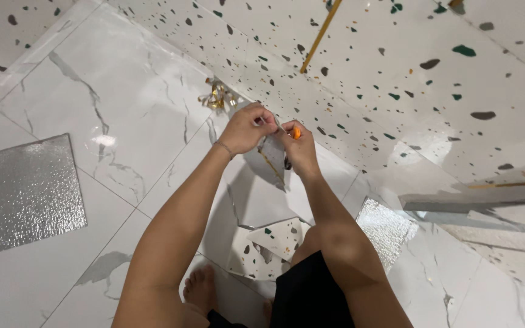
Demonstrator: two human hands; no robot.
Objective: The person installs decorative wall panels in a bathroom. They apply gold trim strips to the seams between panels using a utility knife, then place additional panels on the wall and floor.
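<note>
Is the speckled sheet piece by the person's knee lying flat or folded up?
Folded up: the speckled piece has a flap bent over itself, casting shadow on the marble floor.

the floor (pixel 153 103) is glossy white marble-look tile with grey veins, shining under the light. near its left edge lies a crinkled silver foil square (pixel 27 191), and the speckled terrazzo-look sheet (pixel 432 79) is smooth with a soft sheen. the gold ribbon curl (pixel 216 97) at that sheet's edge looks metallic and shiny.
</note>
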